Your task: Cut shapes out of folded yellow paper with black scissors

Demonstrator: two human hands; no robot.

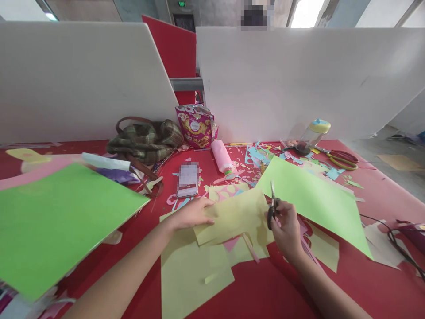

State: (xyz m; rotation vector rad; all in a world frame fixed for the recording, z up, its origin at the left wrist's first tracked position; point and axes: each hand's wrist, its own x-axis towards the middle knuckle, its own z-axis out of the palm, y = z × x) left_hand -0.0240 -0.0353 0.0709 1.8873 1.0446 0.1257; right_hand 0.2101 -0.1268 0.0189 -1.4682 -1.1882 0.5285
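My left hand [194, 213] grips the left edge of a pale yellow sheet of paper [232, 215], thumb in front and fingers behind. In my right hand [287, 228] is a pair of scissors [272, 206] with dark handles, blades pointing up and seemingly closed, just right of that sheet. More pale yellow paper [189, 283] lies beneath on the red table, with a narrow strip [250, 248] and small offcuts on it. A bright green sheet [315, 204] spreads out behind my right hand.
A phone [187, 179], a pink bottle [222, 157] and a snack bag [195, 126] stand or lie behind the paper. Another green sheet [66, 221] covers the left side. Paper scraps, a plaid bag [146, 141], a lidded jar [312, 135] and red-and-yellow-handled scissors [343, 159] lie before white partitions.
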